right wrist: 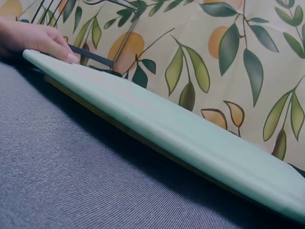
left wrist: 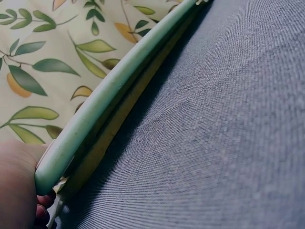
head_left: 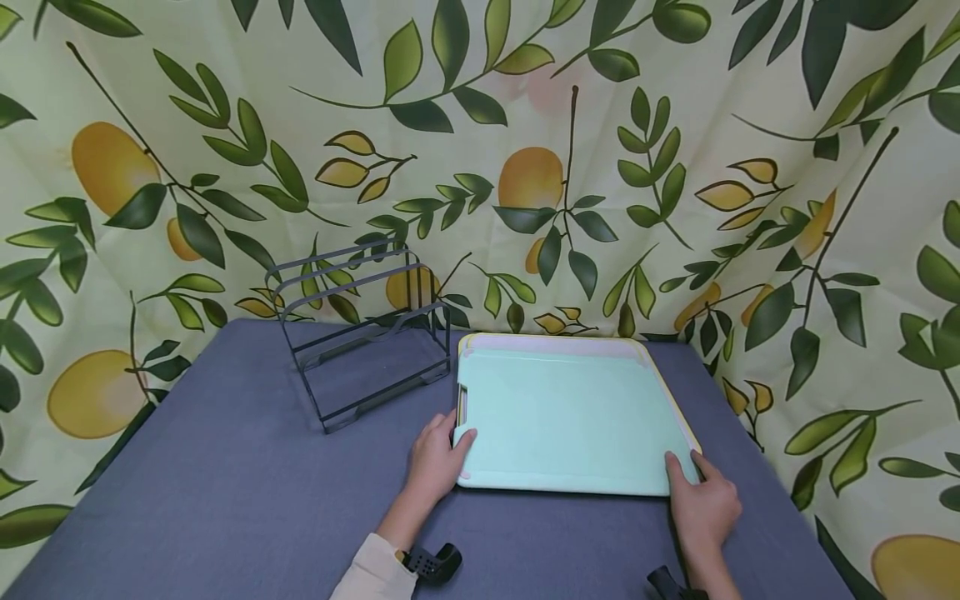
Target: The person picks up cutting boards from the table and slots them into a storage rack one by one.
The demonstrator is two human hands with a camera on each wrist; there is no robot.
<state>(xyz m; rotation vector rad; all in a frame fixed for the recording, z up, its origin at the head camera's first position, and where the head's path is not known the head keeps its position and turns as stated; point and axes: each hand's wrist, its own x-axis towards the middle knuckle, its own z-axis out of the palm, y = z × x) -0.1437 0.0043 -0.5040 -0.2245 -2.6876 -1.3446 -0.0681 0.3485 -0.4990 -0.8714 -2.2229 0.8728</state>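
Note:
A mint-green cutting board (head_left: 570, 417) lies on top of other boards. A pale lilac board (head_left: 555, 342) and a yellow board (head_left: 670, 390) show at its far and right edges. My left hand (head_left: 437, 457) grips the near left side, thumb on the top face. In the left wrist view its fingers (left wrist: 43, 217) curl under the mint board, above the yellow edge. At the near right corner my right hand (head_left: 705, 504) holds the board with the thumb on top; its other fingers are mostly hidden. The right wrist view shows the mint board's near edge above the tablecloth.
A black wire rack (head_left: 386, 392) with upright loops stands to the left of the boards, near the back of the table. Blue-grey cloth (head_left: 225, 500) covers the table. Behind and at both sides hangs a leaf-and-fruit patterned curtain (head_left: 465, 167).

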